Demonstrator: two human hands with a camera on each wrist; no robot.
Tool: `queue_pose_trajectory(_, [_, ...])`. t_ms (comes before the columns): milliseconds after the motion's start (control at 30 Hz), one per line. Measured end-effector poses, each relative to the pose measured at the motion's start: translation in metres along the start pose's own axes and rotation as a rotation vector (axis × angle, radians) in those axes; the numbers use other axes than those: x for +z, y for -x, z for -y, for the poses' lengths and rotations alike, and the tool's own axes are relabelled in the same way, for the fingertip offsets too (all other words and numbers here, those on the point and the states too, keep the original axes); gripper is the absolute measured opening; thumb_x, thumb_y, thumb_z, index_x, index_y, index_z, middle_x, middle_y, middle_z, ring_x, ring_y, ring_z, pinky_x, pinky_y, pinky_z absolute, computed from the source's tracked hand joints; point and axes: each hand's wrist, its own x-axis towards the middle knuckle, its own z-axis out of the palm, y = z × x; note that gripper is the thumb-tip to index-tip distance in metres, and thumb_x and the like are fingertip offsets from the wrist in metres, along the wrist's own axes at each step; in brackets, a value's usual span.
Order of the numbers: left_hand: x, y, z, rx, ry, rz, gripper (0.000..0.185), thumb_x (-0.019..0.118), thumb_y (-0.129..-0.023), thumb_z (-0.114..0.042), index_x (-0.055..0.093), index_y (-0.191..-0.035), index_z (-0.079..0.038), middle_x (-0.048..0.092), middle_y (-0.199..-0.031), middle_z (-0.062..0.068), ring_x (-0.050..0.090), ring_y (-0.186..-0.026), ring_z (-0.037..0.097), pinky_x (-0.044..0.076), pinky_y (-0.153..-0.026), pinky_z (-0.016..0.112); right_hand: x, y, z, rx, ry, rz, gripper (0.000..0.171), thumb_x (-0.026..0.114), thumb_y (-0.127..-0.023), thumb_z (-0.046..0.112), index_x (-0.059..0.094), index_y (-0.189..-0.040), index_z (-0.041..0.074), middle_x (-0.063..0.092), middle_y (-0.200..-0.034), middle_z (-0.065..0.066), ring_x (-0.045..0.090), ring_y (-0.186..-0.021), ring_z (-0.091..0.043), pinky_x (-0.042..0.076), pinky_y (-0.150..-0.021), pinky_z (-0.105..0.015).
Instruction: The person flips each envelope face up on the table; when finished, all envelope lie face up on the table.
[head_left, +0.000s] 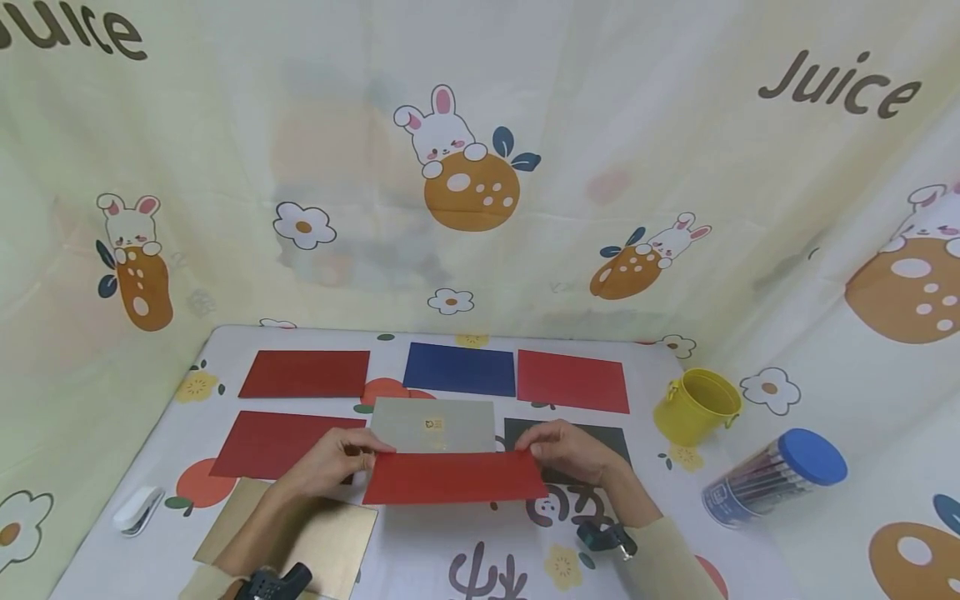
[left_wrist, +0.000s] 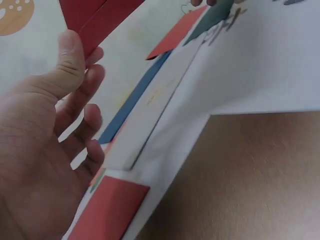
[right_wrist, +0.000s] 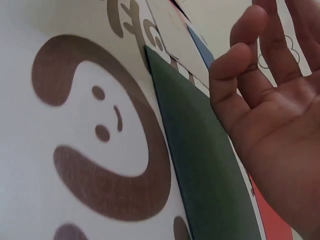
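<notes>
- Red envelope (head_left: 455, 478), flat, matte paper, a long rectangle, held by both ends just above the table (head_left: 465, 546), near the middle of its front half.
- Left hand (head_left: 330, 460) pinches the envelope's left end between thumb and curled fingers; the left wrist view shows the thumb (left_wrist: 70, 55) against the red paper's corner.
- Right hand (head_left: 567, 447) holds the right end from above; from the right wrist view its fingers (right_wrist: 240, 75) look loosely bent, and how firmly they grip cannot be told.
- Grey card (head_left: 433, 426) with a small gold mark lies flat just behind the envelope, its front edge tucked under the envelope's top edge.
- Dark green sheet (head_left: 600, 437) lies under the right hand; a dark red sheet (head_left: 277, 444) lies beside the left hand.
- Gold sheet (head_left: 300, 533), faintly shiny, lies at the front left under the left forearm.
- Along the back edge lie three more flat rectangles: dark red (head_left: 306, 373), blue (head_left: 460, 369), red (head_left: 573, 381), with narrow gaps between them.
- Open room shows on the front middle of the table, before the envelope.
- Yellow bucket (head_left: 697, 406) and a clear pen tub (head_left: 772, 477) with a blue lid lying on its side are at the right edge; a white stapler (head_left: 137, 509) sits at the left edge.
- Table cover and surrounding curtain (head_left: 480, 167) are pale cloth printed with rabbits, oranges and flowers.
</notes>
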Motion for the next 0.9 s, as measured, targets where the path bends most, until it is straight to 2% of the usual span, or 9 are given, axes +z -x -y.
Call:
queue_pose_trajectory(33, [0.0,-0.001,0.0,0.014,-0.002,-0.018,0.024,0.07,-0.092,-0.007,0.078,-0.114,-0.013,0.072,-0.111,0.0,0.06,-0.098,0.017,0.049,-0.075,0.027,0.0,-0.001,0.0,-0.012,-0.005,-0.003,0.029,0.053,-0.1,0.006,0.064,-0.125,-0.003,0.069,-0.12,-0.018,0.065,-0.11,-0.037,0.053,-0.095,-0.052])
queue_pose_trajectory(133, [-0.001,-0.006,0.001,0.051,0.033,-0.09,0.016,0.07,-0.094,-0.009,0.079,-0.107,-0.011,0.071,-0.109,0.002,0.059,-0.1,0.014,0.05,-0.076,0.027,0.001,-0.006,0.0,-0.08,0.001,-0.006,0.03,0.051,-0.101,0.005,0.06,-0.127,-0.007,0.066,-0.109,-0.021,0.062,-0.101,-0.039,0.052,-0.092,-0.045])
queue_pose_trajectory(267, [-0.001,-0.012,0.004,0.081,0.131,-0.186,0.013,0.069,-0.095,-0.012,0.079,-0.102,-0.006,0.067,-0.111,0.007,0.059,-0.104,0.016,0.054,-0.076,0.03,0.003,-0.013,0.001,-0.156,-0.033,-0.033,0.029,0.047,-0.103,0.002,0.062,-0.128,-0.001,0.057,-0.098,-0.021,0.054,-0.087,-0.036,0.049,-0.084,-0.035])
queue_pose_trajectory(367, [-0.001,-0.014,0.005,0.064,0.188,-0.237,0.015,0.069,-0.096,-0.015,0.078,-0.105,-0.007,0.065,-0.113,0.007,0.058,-0.106,0.017,0.057,-0.079,0.035,0.006,-0.018,0.002,-0.188,-0.108,-0.076,0.031,0.044,-0.104,0.0,0.065,-0.125,0.005,0.059,-0.102,-0.017,0.058,-0.088,-0.028,0.05,-0.086,-0.033])
queue_pose_trajectory(467, [0.0,-0.015,0.005,0.036,0.217,-0.264,0.018,0.07,-0.096,-0.017,0.078,-0.108,-0.007,0.066,-0.112,0.007,0.059,-0.104,0.019,0.058,-0.08,0.041,0.009,-0.021,0.002,-0.203,-0.174,-0.152,0.031,0.043,-0.103,-0.004,0.064,-0.123,0.006,0.064,-0.103,-0.012,0.061,-0.09,-0.021,0.052,-0.086,-0.031])
queue_pose_trajectory(600, [0.002,-0.015,0.007,-0.026,0.2,-0.281,0.025,0.073,-0.093,-0.019,0.075,-0.115,-0.006,0.069,-0.103,0.007,0.061,-0.095,0.02,0.057,-0.074,0.038,0.012,-0.022,0.003,-0.157,-0.151,-0.299,0.03,0.052,-0.102,-0.001,0.056,-0.131,0.004,0.068,-0.105,-0.007,0.064,-0.088,-0.022,0.054,-0.083,-0.031])
queue_pose_trajectory(700, [0.003,-0.014,0.007,-0.069,0.14,-0.274,0.043,0.076,-0.091,-0.021,0.066,-0.131,-0.008,0.071,-0.096,0.005,0.063,-0.084,0.02,0.054,-0.067,0.032,0.013,-0.02,0.002,-0.07,-0.028,-0.397,0.045,0.064,-0.098,0.01,0.051,-0.141,0.011,0.069,-0.103,-0.008,0.064,-0.086,-0.023,0.054,-0.082,-0.032])
queue_pose_trajectory(800, [0.004,-0.014,0.008,-0.075,0.058,-0.237,0.068,0.079,-0.088,-0.024,0.048,-0.148,-0.013,0.072,-0.091,0.002,0.064,-0.077,0.018,0.051,-0.064,0.026,0.012,-0.018,0.001,0.011,0.099,-0.408,0.063,0.07,-0.094,0.015,0.042,-0.15,0.026,0.067,-0.098,-0.015,0.063,-0.084,-0.024,0.053,-0.081,-0.034])
queue_pose_trajectory(900, [0.004,-0.012,0.008,-0.055,-0.019,-0.173,0.088,0.081,-0.086,-0.025,0.031,-0.158,-0.019,0.07,-0.082,-0.001,0.061,-0.069,0.014,0.048,-0.062,0.024,0.013,-0.014,0.001,0.053,0.169,-0.346,0.08,0.07,-0.094,0.012,0.028,-0.157,0.036,0.065,-0.094,-0.024,0.061,-0.079,-0.026,0.053,-0.075,-0.036])
